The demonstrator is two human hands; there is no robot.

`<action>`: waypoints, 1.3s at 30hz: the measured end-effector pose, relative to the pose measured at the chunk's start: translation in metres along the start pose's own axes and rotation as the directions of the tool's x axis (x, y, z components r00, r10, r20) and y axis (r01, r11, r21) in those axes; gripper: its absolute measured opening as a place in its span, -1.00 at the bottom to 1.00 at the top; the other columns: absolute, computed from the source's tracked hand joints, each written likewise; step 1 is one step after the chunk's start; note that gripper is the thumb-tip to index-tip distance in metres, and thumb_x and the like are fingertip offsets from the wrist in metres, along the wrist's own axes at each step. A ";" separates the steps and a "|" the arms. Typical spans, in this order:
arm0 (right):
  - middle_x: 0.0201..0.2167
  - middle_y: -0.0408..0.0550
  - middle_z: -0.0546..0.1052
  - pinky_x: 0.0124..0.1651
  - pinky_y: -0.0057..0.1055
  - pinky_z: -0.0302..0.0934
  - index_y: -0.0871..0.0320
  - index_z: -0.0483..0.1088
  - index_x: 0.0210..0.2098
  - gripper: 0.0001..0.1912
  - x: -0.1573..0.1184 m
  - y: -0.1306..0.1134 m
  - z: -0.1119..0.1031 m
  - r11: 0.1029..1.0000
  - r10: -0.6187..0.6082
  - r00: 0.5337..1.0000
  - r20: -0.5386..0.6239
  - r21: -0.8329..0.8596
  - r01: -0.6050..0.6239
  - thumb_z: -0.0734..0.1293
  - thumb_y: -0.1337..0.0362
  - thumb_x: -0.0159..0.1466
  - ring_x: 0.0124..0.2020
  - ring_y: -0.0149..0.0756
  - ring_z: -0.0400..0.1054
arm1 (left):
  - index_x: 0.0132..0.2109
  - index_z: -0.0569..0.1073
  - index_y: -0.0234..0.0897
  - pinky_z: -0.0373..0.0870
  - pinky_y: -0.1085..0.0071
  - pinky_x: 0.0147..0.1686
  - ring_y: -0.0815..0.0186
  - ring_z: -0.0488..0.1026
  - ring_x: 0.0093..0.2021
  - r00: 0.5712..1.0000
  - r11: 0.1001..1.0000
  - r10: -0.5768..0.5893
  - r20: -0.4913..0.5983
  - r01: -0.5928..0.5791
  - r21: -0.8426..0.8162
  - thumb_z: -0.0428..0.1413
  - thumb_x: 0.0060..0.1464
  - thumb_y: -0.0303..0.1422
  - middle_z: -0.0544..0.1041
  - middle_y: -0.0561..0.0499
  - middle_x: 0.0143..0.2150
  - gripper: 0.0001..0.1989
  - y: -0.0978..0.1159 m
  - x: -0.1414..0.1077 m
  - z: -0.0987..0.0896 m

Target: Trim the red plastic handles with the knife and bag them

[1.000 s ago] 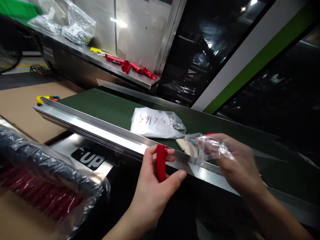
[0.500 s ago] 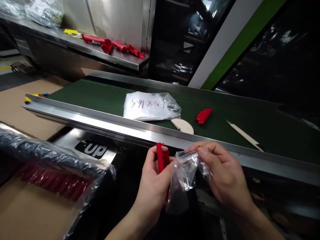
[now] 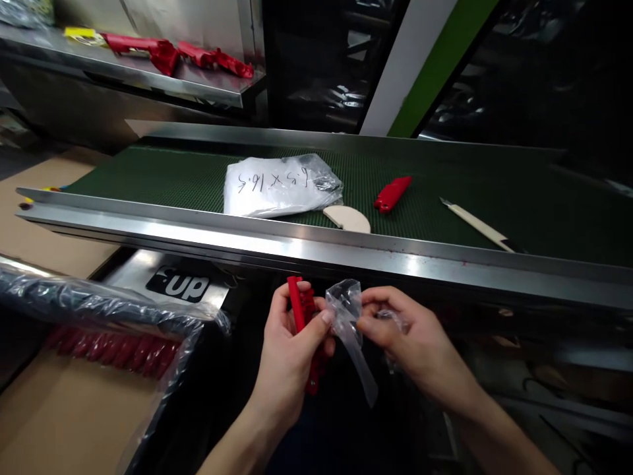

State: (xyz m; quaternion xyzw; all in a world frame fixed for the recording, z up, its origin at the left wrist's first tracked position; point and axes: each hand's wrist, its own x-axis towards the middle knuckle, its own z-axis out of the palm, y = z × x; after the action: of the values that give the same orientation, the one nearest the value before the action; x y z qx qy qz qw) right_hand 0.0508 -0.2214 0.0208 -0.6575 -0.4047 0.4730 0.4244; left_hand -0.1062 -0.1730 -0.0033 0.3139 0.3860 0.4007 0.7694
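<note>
Red plastic clip (image 3: 302,330) sits just below centre of the frame, upright, pinched in my left hand (image 3: 289,349) with thumb and fingers clamped on it. Far left, a lined carton (image 3: 99,343) holds more red pieces. Just right of the clip, my right hand (image 3: 415,343) pinches a small clear bag (image 3: 352,323), its fingers closed on the film, the bag's tail hanging down. Above both hands runs a steel rail (image 3: 316,254), and behind it the green belt (image 3: 173,178) carries a labelled packet (image 3: 277,186), a second red part (image 3: 391,193) and a pale stick (image 3: 475,224). I judge this the bagging step; next I need the bag's mouth opened and lined up with the clip's end.
</note>
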 end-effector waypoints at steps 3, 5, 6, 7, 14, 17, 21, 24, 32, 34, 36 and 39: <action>-0.49 -0.21 0.40 -0.47 -0.55 0.13 0.15 0.41 -0.32 -0.69 -0.002 0.005 0.007 1.000 0.018 0.998 -0.057 -0.016 -0.019 0.44 0.04 0.14 -0.50 -0.48 0.22 | 0.00 0.24 -0.17 0.29 0.56 -0.55 0.48 0.35 -0.53 1.000 0.999 0.000 -0.003 0.000 0.047 0.26 0.07 -0.33 0.43 0.08 -0.28 -0.58 -0.010 0.000 -0.001; -0.48 -0.18 0.46 -0.46 -0.54 0.16 0.15 0.44 -0.35 -0.73 -0.002 0.009 0.005 0.995 -0.018 0.992 -0.124 -0.097 0.006 0.39 0.05 0.21 -0.49 -0.44 0.27 | 0.01 0.25 -0.18 0.35 0.53 -0.50 0.45 0.40 -0.48 0.999 0.992 0.029 -0.037 -0.024 0.123 0.25 0.08 -0.32 0.46 0.04 -0.22 -0.59 -0.012 0.000 -0.004; -0.45 -0.16 0.50 -0.44 -0.53 0.17 0.14 0.47 -0.34 -0.74 -0.002 0.011 0.002 0.988 -0.053 0.989 -0.139 -0.151 0.031 0.35 0.06 0.25 -0.47 -0.42 0.31 | 0.00 0.25 -0.18 0.38 0.53 -0.47 0.44 0.41 -0.45 0.995 0.984 0.064 -0.070 -0.051 0.172 0.24 0.09 -0.32 0.47 0.03 -0.19 -0.60 -0.011 -0.001 -0.006; -0.40 -0.15 0.53 -0.40 -0.52 0.19 0.12 0.49 -0.32 -0.74 -0.002 0.013 -0.001 0.974 -0.100 0.986 -0.132 -0.215 0.070 0.31 0.07 0.29 -0.43 -0.40 0.35 | 0.00 0.26 -0.17 0.39 0.53 -0.45 0.44 0.41 -0.43 0.989 0.971 0.109 -0.101 -0.084 0.226 0.24 0.10 -0.32 0.48 0.03 -0.17 -0.62 -0.008 -0.002 -0.007; -0.52 -0.20 0.47 -0.34 -0.48 0.14 0.13 0.45 -0.46 -0.72 -0.003 0.026 -0.006 0.884 -0.205 0.979 -0.012 -0.431 0.180 0.34 0.10 0.29 -0.46 -0.43 0.31 | 0.01 0.28 -0.06 0.43 0.57 -0.24 0.45 0.44 -0.26 0.962 0.885 0.232 0.147 -0.271 0.378 0.28 0.08 -0.40 0.47 0.14 -0.22 -0.58 0.006 -0.012 0.000; -0.48 -0.22 0.51 -0.38 -0.53 0.17 0.11 0.48 -0.42 -0.72 -0.005 0.024 -0.006 0.933 -0.139 0.987 0.076 -0.324 0.156 0.30 0.10 0.33 -0.45 -0.45 0.35 | 0.06 0.26 -0.07 0.45 0.49 -0.17 0.39 0.46 -0.18 0.974 0.916 0.055 0.219 -0.137 0.378 0.27 0.09 -0.34 0.48 0.09 -0.18 -0.55 -0.003 -0.006 0.001; -0.41 -0.17 0.54 -0.24 -0.53 0.27 0.07 0.54 -0.23 -0.77 -0.006 0.023 -0.012 0.988 -0.042 0.980 0.197 -0.140 0.070 0.29 0.13 0.33 -0.28 -0.39 0.43 | 0.09 0.23 -0.10 0.44 0.40 -0.10 0.35 0.46 -0.14 0.973 0.904 -0.018 0.231 -0.083 0.420 0.25 0.11 -0.35 0.49 0.07 -0.17 -0.53 -0.013 0.005 -0.009; -0.48 -0.19 0.53 -0.27 -0.53 0.29 0.06 0.55 -0.22 -0.81 -0.005 0.029 -0.017 0.990 -0.018 0.998 0.061 -0.141 0.026 0.31 0.15 0.30 -0.35 -0.40 0.43 | 0.09 0.25 -0.07 0.42 0.45 -0.17 0.38 0.46 -0.21 0.981 0.788 0.050 0.186 -0.154 0.597 0.17 0.16 -0.40 0.49 0.11 -0.21 -0.60 -0.017 0.010 -0.022; -0.38 -0.24 0.57 -0.26 -0.56 0.24 0.03 0.53 -0.31 -0.86 -0.005 0.036 -0.014 0.972 -0.042 0.995 -0.092 -0.236 0.019 0.34 0.17 0.27 -0.33 -0.44 0.42 | 0.13 0.30 -0.20 0.37 0.34 -0.02 0.28 0.44 -0.07 0.749 0.196 0.627 0.215 -0.418 0.887 0.19 0.14 -0.46 0.47 -0.04 -0.03 -0.57 -0.007 0.007 -0.038; -0.42 -0.25 0.55 -0.33 -0.56 0.21 0.04 0.52 -0.34 -0.85 -0.007 0.035 -0.011 0.961 -0.042 0.994 -0.104 -0.277 0.012 0.33 0.15 0.27 -0.39 -0.46 0.38 | 0.16 0.30 -0.27 0.37 0.35 -0.01 0.26 0.42 -0.07 0.599 -0.051 0.706 0.376 -0.488 0.872 0.22 0.09 -0.52 0.49 -0.07 -0.05 -0.51 -0.001 0.005 -0.037; -0.44 -0.26 0.52 -0.39 -0.56 0.17 0.05 0.49 -0.35 -0.83 -0.009 0.034 -0.010 0.947 -0.050 0.991 -0.124 -0.321 0.008 0.32 0.14 0.28 -0.44 -0.48 0.33 | 0.18 0.28 -0.29 0.37 0.33 0.00 0.24 0.41 -0.04 0.550 -0.118 0.711 0.438 -0.521 0.846 0.25 0.05 -0.55 0.50 -0.08 -0.05 -0.44 0.005 0.004 -0.035; -0.45 -0.28 0.49 -0.41 -0.57 0.16 0.06 0.46 -0.35 -0.86 -0.012 0.032 -0.008 0.930 -0.080 0.987 -0.141 -0.366 0.023 0.31 0.18 0.29 -0.47 -0.50 0.29 | 0.14 0.31 -0.22 0.41 0.42 -0.06 0.31 0.45 -0.11 0.657 0.149 0.712 0.247 -0.486 0.861 0.27 0.06 -0.49 0.48 -0.03 -0.08 -0.49 0.011 0.000 -0.030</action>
State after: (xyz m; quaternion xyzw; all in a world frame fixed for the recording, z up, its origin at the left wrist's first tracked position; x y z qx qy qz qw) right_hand 0.0603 -0.2442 -0.0042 -0.7481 -0.4685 0.3270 0.3376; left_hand -0.1358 -0.1619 -0.0098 0.7424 0.4553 0.4430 0.2130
